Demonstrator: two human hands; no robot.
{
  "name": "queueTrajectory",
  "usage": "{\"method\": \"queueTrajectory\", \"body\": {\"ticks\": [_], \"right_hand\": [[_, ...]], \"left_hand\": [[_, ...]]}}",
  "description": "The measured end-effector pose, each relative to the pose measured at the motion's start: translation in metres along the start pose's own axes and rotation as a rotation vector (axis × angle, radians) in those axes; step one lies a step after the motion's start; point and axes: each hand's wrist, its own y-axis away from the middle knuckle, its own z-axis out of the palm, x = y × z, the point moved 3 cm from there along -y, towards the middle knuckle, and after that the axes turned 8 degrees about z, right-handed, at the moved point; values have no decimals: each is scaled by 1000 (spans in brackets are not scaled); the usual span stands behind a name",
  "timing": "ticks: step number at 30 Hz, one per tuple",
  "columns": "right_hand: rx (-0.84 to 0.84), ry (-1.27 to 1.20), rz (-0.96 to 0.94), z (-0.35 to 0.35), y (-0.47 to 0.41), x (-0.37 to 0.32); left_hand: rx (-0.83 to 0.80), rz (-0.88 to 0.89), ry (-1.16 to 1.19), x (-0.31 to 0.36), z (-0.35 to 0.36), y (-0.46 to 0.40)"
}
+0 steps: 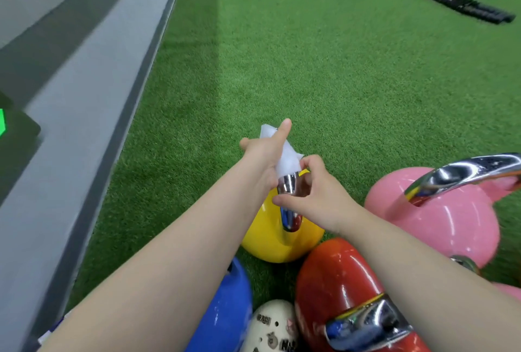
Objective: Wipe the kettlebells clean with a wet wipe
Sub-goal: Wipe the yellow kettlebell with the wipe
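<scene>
While the left hand (263, 151) presses a wipe (284, 158) and the right hand (315, 196) pinches the yellow kettlebell's handle (287, 196), open turf (310, 70) lies beyond.

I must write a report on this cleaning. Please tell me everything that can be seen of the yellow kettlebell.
The yellow kettlebell has a glossy, rounded yellow body and a shiny chrome handle, metal by its look. It stands on the green turf, next to the red kettlebell and the pink kettlebell. A white wet wipe is wrapped over the handle's top. The left hand presses the wipe on it; the right hand pinches the handle.
</scene>
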Motion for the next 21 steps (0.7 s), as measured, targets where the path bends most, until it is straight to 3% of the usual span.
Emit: {"method": "queueTrajectory", "body": {"ticks": [3,5,8,10,14,18,21], "right_hand": [[34,55,-22,0,-1,0],[31,80,-27,1,-1,-1],[33,110,-43,0,0,-2],[53,146,-55,-1,1,-2],[84,190,-74,-3,3,-2],[85,188,-47,-2,4,-3],[90,201,-24,0,5,-4]], "left_hand": [[137,240,-77,5,-14,11],[195,568,-299,11,-37,29],[2,1063,-852,6,-55,51],[-206,1103,-1126,-4,-47,51],[-340,1345,-1381,2,-24,29],[-426,1585,-1381,6,-18,-3],[-389,1526,-1224,6,-15,-19]]}}
